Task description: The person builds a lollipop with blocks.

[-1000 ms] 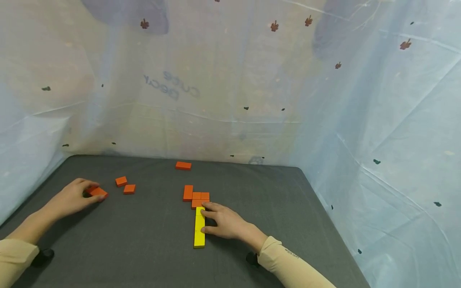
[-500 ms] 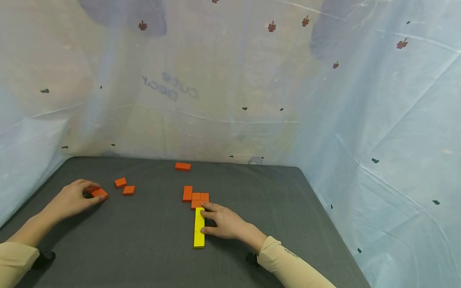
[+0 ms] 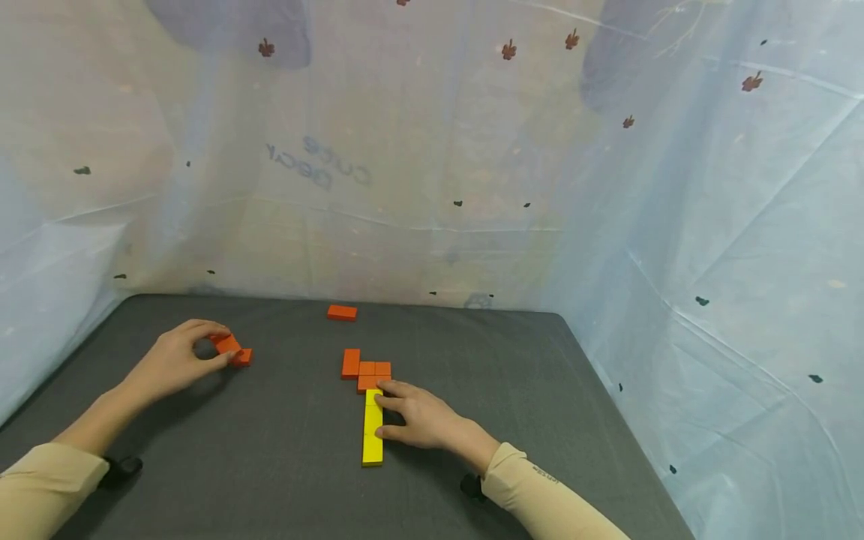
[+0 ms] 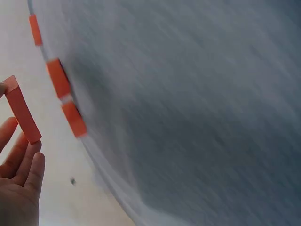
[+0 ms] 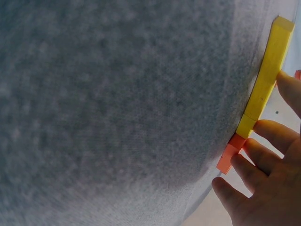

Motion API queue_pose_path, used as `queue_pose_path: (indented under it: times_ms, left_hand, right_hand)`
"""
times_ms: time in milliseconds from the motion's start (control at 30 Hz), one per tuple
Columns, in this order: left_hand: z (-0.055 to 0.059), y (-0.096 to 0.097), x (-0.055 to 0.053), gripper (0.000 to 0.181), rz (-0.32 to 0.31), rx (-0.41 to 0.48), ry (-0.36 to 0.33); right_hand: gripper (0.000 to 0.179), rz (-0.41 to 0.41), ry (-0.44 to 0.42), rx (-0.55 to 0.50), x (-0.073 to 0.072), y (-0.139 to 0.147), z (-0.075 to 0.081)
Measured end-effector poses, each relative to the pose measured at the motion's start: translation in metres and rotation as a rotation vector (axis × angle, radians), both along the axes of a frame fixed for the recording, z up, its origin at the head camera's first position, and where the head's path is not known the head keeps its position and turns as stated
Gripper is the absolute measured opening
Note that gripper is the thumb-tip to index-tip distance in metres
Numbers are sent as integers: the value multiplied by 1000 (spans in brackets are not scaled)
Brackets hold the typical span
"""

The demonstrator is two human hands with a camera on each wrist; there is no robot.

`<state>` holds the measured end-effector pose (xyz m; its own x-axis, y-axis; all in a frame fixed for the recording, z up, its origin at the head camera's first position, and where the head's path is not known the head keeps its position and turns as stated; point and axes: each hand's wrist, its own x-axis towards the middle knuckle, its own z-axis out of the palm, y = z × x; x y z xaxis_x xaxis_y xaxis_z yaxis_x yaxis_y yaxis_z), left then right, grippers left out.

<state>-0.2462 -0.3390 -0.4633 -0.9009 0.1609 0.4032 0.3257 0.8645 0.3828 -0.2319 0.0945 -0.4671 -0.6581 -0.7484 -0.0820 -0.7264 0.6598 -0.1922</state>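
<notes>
My left hand (image 3: pixel 178 360) pinches a rectangular orange block (image 3: pixel 226 344) by its ends between thumb and fingers. In the left wrist view the held orange block (image 4: pixel 22 111) is raised off the table. Just beyond it lie two small orange blocks, one of which (image 3: pixel 246 358) shows in the head view; the held block hides the other. My right hand (image 3: pixel 425 416) has its fingers spread and fairly straight. Its fingertips touch a column of yellow blocks (image 3: pixel 373 448) and the lowest orange block (image 3: pixel 367 383) of a flat cluster directly above.
An upright-lying orange block (image 3: pixel 351 363) adjoins the cluster's left side. Farther back, another orange block (image 3: pixel 343 313) lies near the rear edge of the dark grey table (image 3: pixel 283 465). Pale plastic sheeting (image 3: pixel 378 247) hangs behind and beside the table.
My left hand has lifted the orange block and carried it right, over to the two small orange blocks. The right hand and the arranged blocks stay in place.
</notes>
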Motion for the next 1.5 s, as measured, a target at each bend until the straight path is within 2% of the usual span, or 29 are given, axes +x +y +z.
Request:
queue_pose_path:
  times_ms: [167,333,700,867,1200,1500]
  left_hand:
    - [4,28,-9,44,-48,25,22]
    - [2,56,-21,45,-85,28,34]
    - [8,112,-45,46,-194,101,-46]
    - [10,136,-51,44,-251,122,-64]
    - [5,176,-68,45,-365,129,-82]
    - [-2,205,-84,46,-412,106,-130]
  right_hand:
    - [64,4,14,2,-1,1,0]
    - [64,8,20,3,-2,1,-2]
    - [64,13,27,6,-2,1,-2]
    - [64,8,23,6,-2,1,-1]
    - [62,-4,11,15,-1,-1,2]
    - [62,19,31,15,-1,-1,1]
